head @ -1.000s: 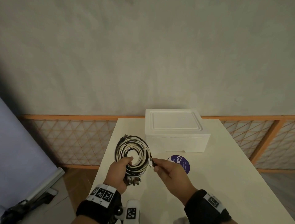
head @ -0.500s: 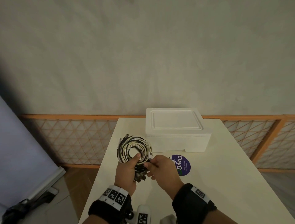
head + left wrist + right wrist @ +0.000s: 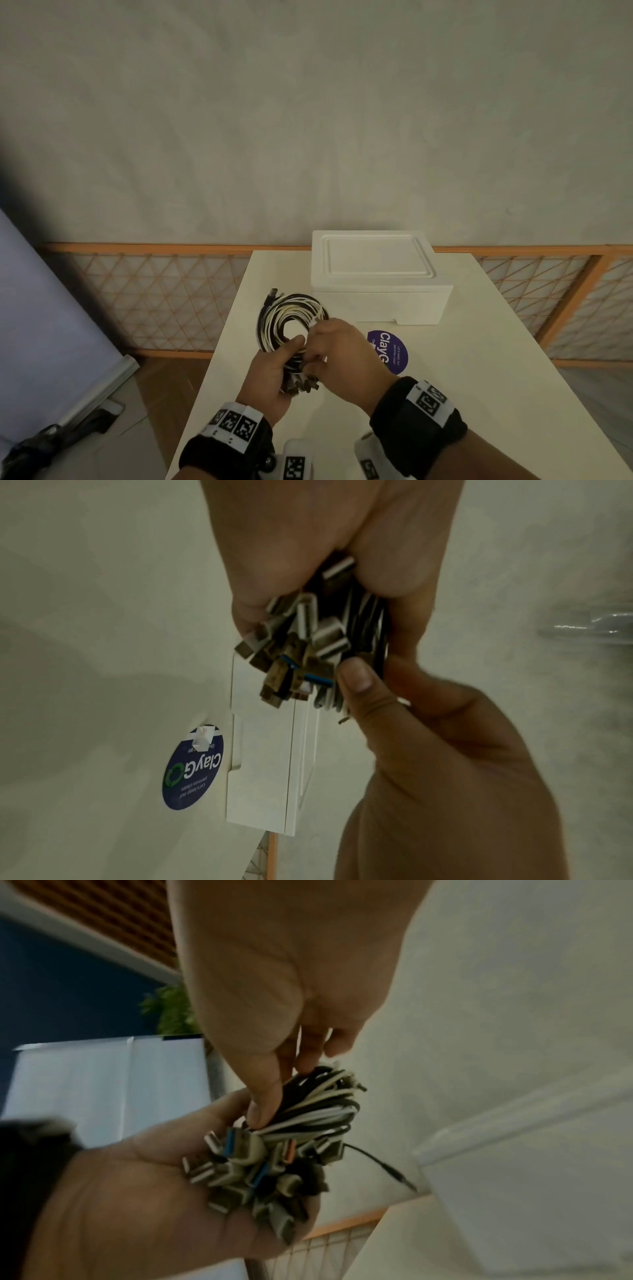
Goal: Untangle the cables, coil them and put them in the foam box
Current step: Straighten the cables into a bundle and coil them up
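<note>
A coil of black and white cables [image 3: 284, 318] is held upright above the table's near left part. My left hand [image 3: 274, 370] grips its lower side, thumb through the ring, and a cluster of USB plugs [image 3: 294, 653] [image 3: 253, 1167] sticks out below the palm. My right hand [image 3: 339, 356] pinches the strands at the coil's right side [image 3: 318, 1096], thumb and fingertips pressed on them. The white foam box [image 3: 380, 294] stands behind the coil with its lid on.
A round purple sticker [image 3: 390, 353] lies on the white table [image 3: 479, 377] in front of the box. An orange lattice fence [image 3: 154, 298] runs behind the table. A pale panel [image 3: 41, 325] leans at the left on the floor.
My right hand has moved left from holding a loose cable end out beside the coil to pinching the coil itself. Both hands and the coil have come closer together.
</note>
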`<state>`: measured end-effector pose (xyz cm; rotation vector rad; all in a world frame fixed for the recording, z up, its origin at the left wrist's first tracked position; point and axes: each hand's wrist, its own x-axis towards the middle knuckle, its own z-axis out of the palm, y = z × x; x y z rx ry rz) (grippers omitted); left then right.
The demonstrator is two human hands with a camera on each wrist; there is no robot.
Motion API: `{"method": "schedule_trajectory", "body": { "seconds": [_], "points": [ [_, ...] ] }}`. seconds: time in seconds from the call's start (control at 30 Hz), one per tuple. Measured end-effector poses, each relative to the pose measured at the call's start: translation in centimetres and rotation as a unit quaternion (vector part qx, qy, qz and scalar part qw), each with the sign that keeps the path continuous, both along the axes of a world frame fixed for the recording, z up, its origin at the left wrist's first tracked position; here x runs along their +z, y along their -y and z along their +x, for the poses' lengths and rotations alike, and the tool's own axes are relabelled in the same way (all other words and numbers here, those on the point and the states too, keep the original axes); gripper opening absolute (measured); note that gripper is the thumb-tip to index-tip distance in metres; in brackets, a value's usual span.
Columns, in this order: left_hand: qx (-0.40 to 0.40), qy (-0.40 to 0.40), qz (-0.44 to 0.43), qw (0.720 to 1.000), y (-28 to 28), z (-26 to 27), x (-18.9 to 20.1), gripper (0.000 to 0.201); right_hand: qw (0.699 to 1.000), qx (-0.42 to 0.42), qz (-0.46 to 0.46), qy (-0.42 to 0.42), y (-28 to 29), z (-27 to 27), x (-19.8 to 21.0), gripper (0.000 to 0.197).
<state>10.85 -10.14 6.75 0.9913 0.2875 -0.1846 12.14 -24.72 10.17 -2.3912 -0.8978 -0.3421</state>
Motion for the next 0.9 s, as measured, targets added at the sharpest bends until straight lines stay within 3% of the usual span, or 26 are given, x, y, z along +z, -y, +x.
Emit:
{"method": "schedule_trajectory", "body": {
  "seconds": [0.07, 0.13, 0.23, 0.3, 0.43, 0.53, 0.6, 0.63, 0.83, 0.9],
  "points": [
    [-0.017, 0.030, -0.005, 0.999, 0.2, 0.0, 0.3, 0.063, 0.994, -0.028, 0.051, -0.094, -0.1, 0.3, -0.1, 0.006],
    [-0.025, 0.035, 0.002, 0.999, 0.4, -0.1, 0.4, 0.074, 0.988, -0.047, 0.094, -0.114, -0.5, 0.5, -0.4, 0.012],
    [0.005, 0.003, -0.005, 1.000, 0.2, 0.1, 0.1, 0.047, 0.986, -0.017, 0.116, -0.117, -1.2, 0.2, -0.4, 0.011],
    [0.026, -0.017, -0.012, 0.999, 0.0, 0.1, -0.4, 0.043, 0.967, 0.005, 0.175, -0.183, -1.0, 0.3, -0.4, 0.011],
    [0.039, -0.044, 0.018, 0.998, -0.1, 0.1, -1.5, 0.052, 0.828, -0.011, 0.344, -0.443, 0.4, 1.2, -1.2, 0.018],
    [0.055, -0.083, -0.010, 0.995, 0.0, 0.3, -2.7, 0.051, 0.725, 0.015, 0.436, -0.532, 0.2, 1.4, -2.3, 0.013],
    [0.073, -0.110, -0.052, 0.990, 0.0, 0.6, -3.5, 0.046, 0.639, 0.041, 0.514, -0.570, -0.3, 1.8, -3.3, 0.026],
    [0.073, -0.121, -0.074, 0.987, 0.1, 0.7, -3.6, 0.042, 0.611, 0.044, 0.540, -0.577, -0.7, 2.1, -3.7, 0.029],
    [0.039, -0.113, -0.113, 0.986, 0.8, 2.0, -3.8, 0.021, 0.553, 0.032, 0.582, -0.595, -0.6, 4.6, -4.5, 0.017],
    [0.033, -0.113, -0.116, 0.986, 0.9, 2.2, -3.7, 0.022, 0.547, -0.033, 0.599, -0.584, 0.6, 6.8, -4.9, 0.013]
  ]
}}
